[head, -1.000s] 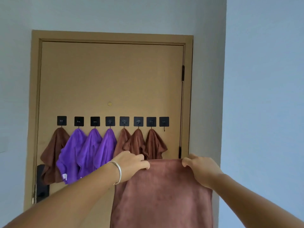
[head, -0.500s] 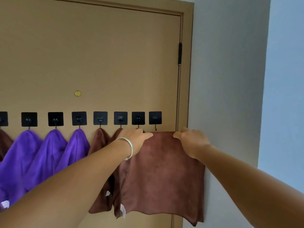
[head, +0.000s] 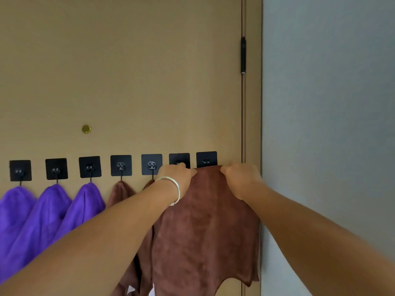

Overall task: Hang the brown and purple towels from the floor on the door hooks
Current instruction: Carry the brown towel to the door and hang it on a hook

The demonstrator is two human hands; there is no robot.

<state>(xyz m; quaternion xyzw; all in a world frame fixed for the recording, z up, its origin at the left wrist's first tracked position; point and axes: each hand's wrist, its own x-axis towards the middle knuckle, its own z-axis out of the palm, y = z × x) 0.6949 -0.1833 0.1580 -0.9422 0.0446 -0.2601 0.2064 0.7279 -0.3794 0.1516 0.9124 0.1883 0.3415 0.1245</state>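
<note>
1. The brown towel (head: pixel 205 227) was held flat against the door (head: pixel 128 71), its top edge level with the bottom of the rightmost hook plate (head: pixel 206 159), which it partly covered. Its ragged lower edge hung free near the bottom of the view.
2. The left hand (head: pixel 177 176) pinched the top edge of the towel at the left, fingers curled and thumb forward, overlapping the second plate from the right (head: pixel 179 160). A silver bangle (head: pixel 171 190) sat on that wrist.
3. The right hand (head: pixel 240 178) gripped the top edge at the right, fingers curled over the cloth, just beside the door frame (head: pixel 253 103).
4. No brand or legible writing was visible. Small white tags (head: pixel 130 289) showed at the bottom of the brown cloths; any print on them could not be read.
5. Seven black square plates were in view in one row. Three purple towels (head: pixel 42 214) hung from the three left plates, and further brown towels (head: pixel 121 195) hung from the next plates, partly hidden by the left forearm.
6. The door was tan, with a brass peephole (head: pixel 86 129) and a black hinge (head: pixel 243 55). A pale grey-blue wall (head: pixel 327 124) stood to the right.
7. Compared with half a second earlier, the towel's top edge was higher: it had been below the bare hook and now reached the plate. The view was closer to the door.
</note>
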